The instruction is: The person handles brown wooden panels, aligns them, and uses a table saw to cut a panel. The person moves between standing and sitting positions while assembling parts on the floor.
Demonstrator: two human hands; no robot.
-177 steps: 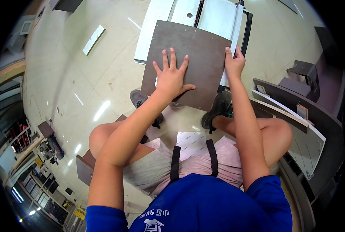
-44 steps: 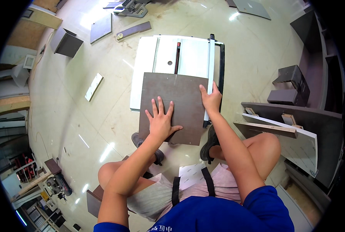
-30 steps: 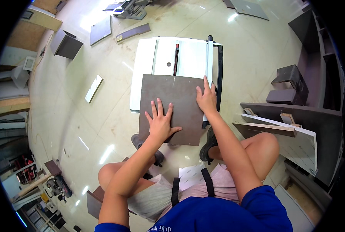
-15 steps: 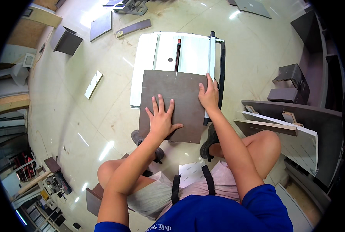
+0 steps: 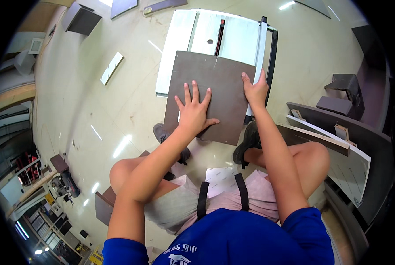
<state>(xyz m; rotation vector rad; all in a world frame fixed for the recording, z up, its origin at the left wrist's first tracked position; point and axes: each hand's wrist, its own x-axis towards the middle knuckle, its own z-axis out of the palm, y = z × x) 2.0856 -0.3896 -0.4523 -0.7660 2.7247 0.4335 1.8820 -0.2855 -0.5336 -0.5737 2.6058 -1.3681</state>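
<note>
A brown square board (image 5: 226,95) lies on the near part of a white table saw (image 5: 173,57). Its far edge crosses the dark blade slot (image 5: 220,37), where a short pale line marks the board. My left hand (image 5: 195,112) presses flat on the board, fingers spread. At the far right corner, my right hand (image 5: 255,90) holds the board's edge beside the long pale fence (image 5: 262,42). Its thumb rests on the board and its index finger lies along the fence; the other fingers are mostly hidden. The board's near end overhangs the saw above my shoes.
Brown and white panels (image 5: 345,170) lean together with wood blocks at my right. Behind them stands a dark box-like piece (image 5: 350,95). A white strip (image 5: 112,68) lies on the floor to the left, with a dark folded piece (image 5: 80,20) farther off.
The whole view has shifted, so the saw and board appear higher and farther right. Board and saw keep about the same position to each other. Both hands stay on the board.
</note>
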